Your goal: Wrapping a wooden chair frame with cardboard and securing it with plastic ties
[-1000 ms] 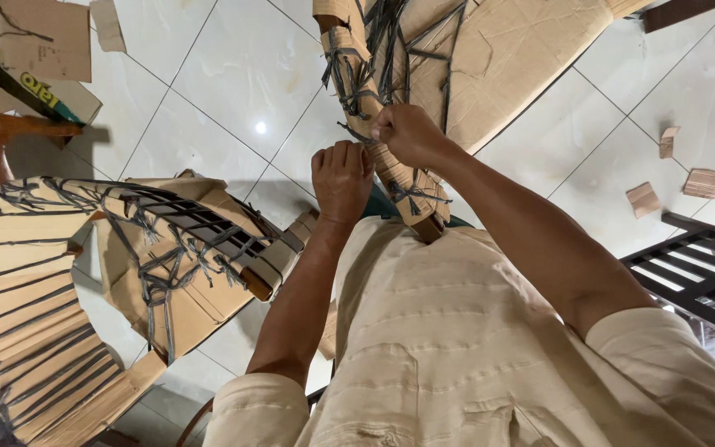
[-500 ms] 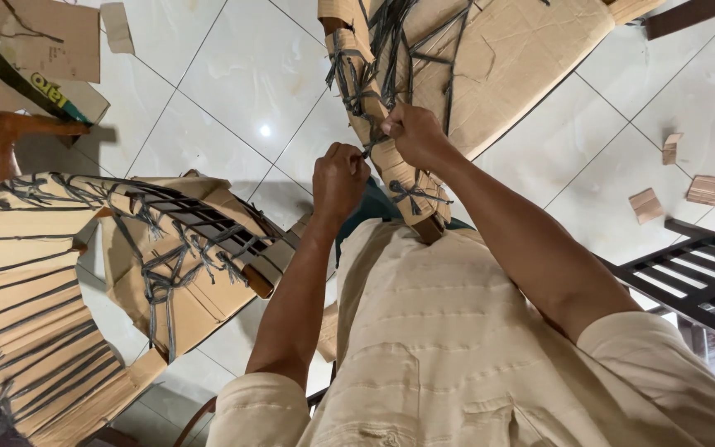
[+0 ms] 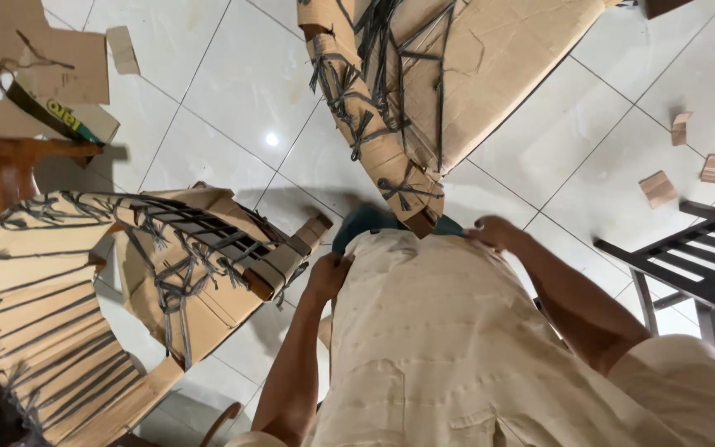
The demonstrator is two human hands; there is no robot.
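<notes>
— On the left side, what stands there?
— One chair (image 3: 126,281) wrapped in brown cardboard and tied with dark straps, lying tilted on the white tiled floor (image 3: 200,99). Flat cardboard sheets (image 3: 43,58) and a loose strap lie beyond it, near a wooden table edge (image 3: 10,153).
— And the hands?
— Her or his left hand (image 3: 328,277) rests at the hem of the cream shirt (image 3: 448,331), fingers curled against the cloth; whether it grips anything, I cannot tell. Just beside it is the wrapped chair's leg.
— Further right?
— Another cardboard-wrapped chair (image 3: 424,91) hangs in above the shirt, its strapped leg end close to both hands, touching neither. The right hand (image 3: 498,233) lies on the shirt's edge, fingers bent, holding nothing I can see.
— Beyond that?
— Small wooden blocks (image 3: 688,165) scattered on the tiles, and a bare dark slatted chair (image 3: 688,265) at the right edge.
</notes>
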